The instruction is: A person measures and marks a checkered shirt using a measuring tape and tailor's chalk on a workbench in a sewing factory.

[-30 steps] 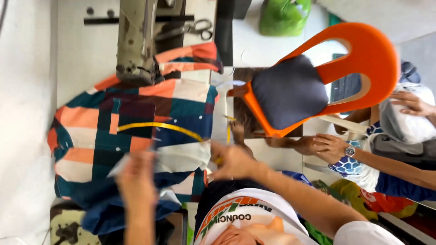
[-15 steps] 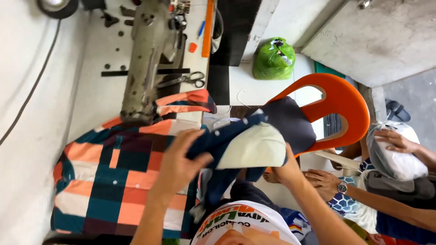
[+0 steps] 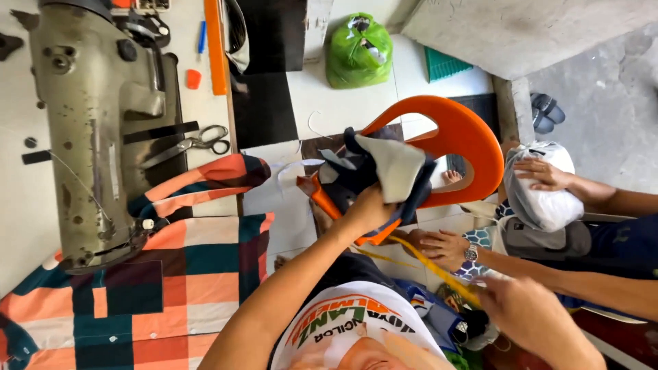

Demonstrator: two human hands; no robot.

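Our left hand [image 3: 370, 205] clenches the soft navy-and-cream fabric bundle [image 3: 380, 171] against the orange plastic chair [image 3: 466, 137]; light, floppy, grip bunched folds. Right hand [image 3: 528, 312] pinches the yellow tape measure [image 3: 428, 264].

The left hand [image 3: 370, 209] has its fingertips buried under the dark navy and cream folded cloth [image 3: 384, 168] it grips. The right hand [image 3: 531, 318] is motion-blurred, its hold on the yellow measuring tape [image 3: 432, 264] unclear.
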